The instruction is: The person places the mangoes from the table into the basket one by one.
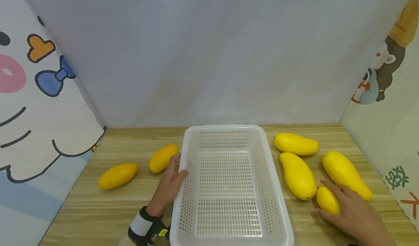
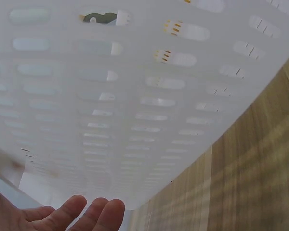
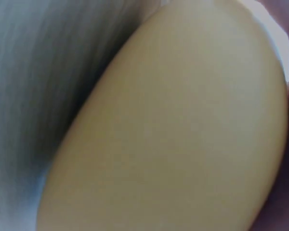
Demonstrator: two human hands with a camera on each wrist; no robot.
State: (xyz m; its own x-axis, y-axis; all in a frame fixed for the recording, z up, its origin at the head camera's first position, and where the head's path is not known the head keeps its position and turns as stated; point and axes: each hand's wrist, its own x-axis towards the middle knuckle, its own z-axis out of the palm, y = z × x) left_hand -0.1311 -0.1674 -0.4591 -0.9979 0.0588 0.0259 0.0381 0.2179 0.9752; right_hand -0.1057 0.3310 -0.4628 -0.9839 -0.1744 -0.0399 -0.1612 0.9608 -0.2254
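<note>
A white perforated plastic basket (image 1: pixel 226 127) stands in the middle of the table in the head view. My left hand (image 1: pixel 170 182) holds its left rim, thumb over the edge and fingers along the outer wall. The left wrist view shows those fingers (image 2: pixel 108 216) beside the slotted wall (image 2: pixel 135 115). At the right, my right hand (image 1: pixel 356 213) grips a yellow mango (image 1: pixel 327 200) from above, thumb and fingers on either side. That mango (image 3: pixel 168 125) fills most of the right wrist view; its far side is hidden by the hand in the head view.
Right of the basket lie three more mangoes: one at the back (image 1: pixel 296 144), one beside the basket (image 1: pixel 298 177), one farther right (image 1: pixel 347 175). Two others lie on the left, one far left (image 1: pixel 118 176) and one near my left fingers (image 1: pixel 163 158). Pale walls (image 1: pixel 222 56) enclose the wooden table (image 1: pixel 98 217).
</note>
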